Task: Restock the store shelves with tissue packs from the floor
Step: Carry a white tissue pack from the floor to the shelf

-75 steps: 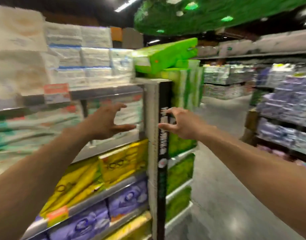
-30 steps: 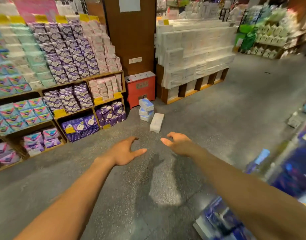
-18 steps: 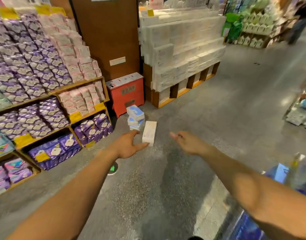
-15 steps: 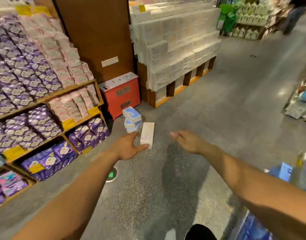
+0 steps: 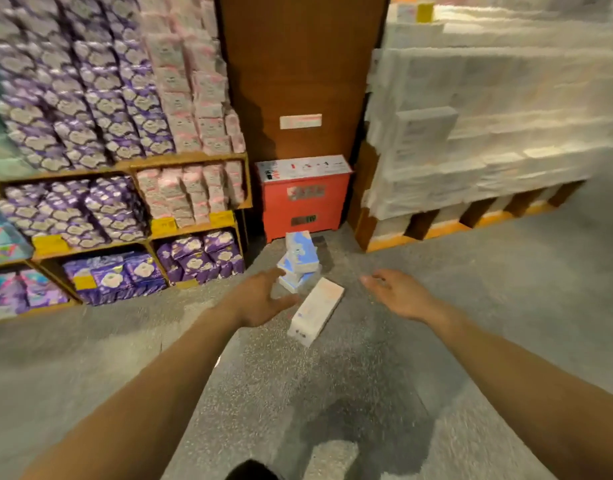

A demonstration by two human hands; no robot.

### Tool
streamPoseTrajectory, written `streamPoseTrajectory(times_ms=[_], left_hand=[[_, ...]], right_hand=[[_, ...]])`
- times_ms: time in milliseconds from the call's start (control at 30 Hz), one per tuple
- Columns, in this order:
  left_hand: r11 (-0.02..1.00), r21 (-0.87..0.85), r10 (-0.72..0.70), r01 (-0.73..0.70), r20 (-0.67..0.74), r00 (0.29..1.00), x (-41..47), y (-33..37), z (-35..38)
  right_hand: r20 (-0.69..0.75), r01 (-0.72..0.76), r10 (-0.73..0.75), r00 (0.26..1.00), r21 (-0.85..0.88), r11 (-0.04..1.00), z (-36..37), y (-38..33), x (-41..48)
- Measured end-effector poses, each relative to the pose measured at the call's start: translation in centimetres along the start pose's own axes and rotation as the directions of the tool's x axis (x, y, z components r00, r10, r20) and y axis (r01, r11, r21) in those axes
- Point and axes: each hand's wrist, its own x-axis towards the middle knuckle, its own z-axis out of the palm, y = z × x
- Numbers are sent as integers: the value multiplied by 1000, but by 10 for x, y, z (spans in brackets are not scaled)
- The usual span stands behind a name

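a dark rounded shape (image 5: 251, 471) sits at the very bottom edge, too cut off to identify. both bare forearms stretch forward over the speckled grey floor (image 5: 384, 393). the left hand (image 5: 260, 299) is spread open with nothing in it, thumb pointing toward a long white tissue pack (image 5: 315, 311) that lies flat on the floor just beside it; whether the thumb tip touches the pack cannot be told. the right hand (image 5: 400, 294) is likewise open and empty, palm down, held apart from the pack on its other side, so the white pack lies between the two hands. just behind the white pack stands a small uneven pile of blue-and-white tissue packs (image 5: 298, 259), tilted against one another. behind that pile a red box (image 5: 303, 197) with a white top sits on the floor against a tall brown wooden panel (image 5: 301, 64), which carries a small white label. to the left, wooden shelves (image 5: 190, 157) with yellow price tags hold purple packets (image 5: 90, 98) and pink packets (image 5: 190, 98), with more purple ones on the lower levels. to the right, a large stack of white wrapped packs (image 5: 488, 116) rests on a wooden pallet (image 5: 471, 223). the far edges of the view are blurred.
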Motion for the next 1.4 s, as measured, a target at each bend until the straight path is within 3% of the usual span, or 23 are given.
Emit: streamPoseTrajectory(times_ms=[233,500,700,867,1000,1200,1400], left_hand=[[981,-124,-167,150,-133,977,98,0,7],[929,-234,-317,287,-104,943,252,-45,64],[855,-314,-452,413,-62,890,351,-86,131],[801,-354,-561,483,-160,812,433,-149,205],[736,-382,-653,559,-182,736,490,-201,305],[620,-451,-743,642,-74,665,576,-266,484],[437,-526,-851,730,22,525,623,-324,615]], right_hand=[[158,145,-126,979,-116,983,-31,17,166],[254,151,-120,960,-105,983,-12,68,353],[350,206,-126,928,-200,958,33,119,487],[406,313,-184,895,-279,908,118,163,621],[448,390,-231,864,-304,869,211,218,711],[517,400,-231,824,-243,883,352,311,813],[565,380,-157,810,-301,875,446,380,890]])
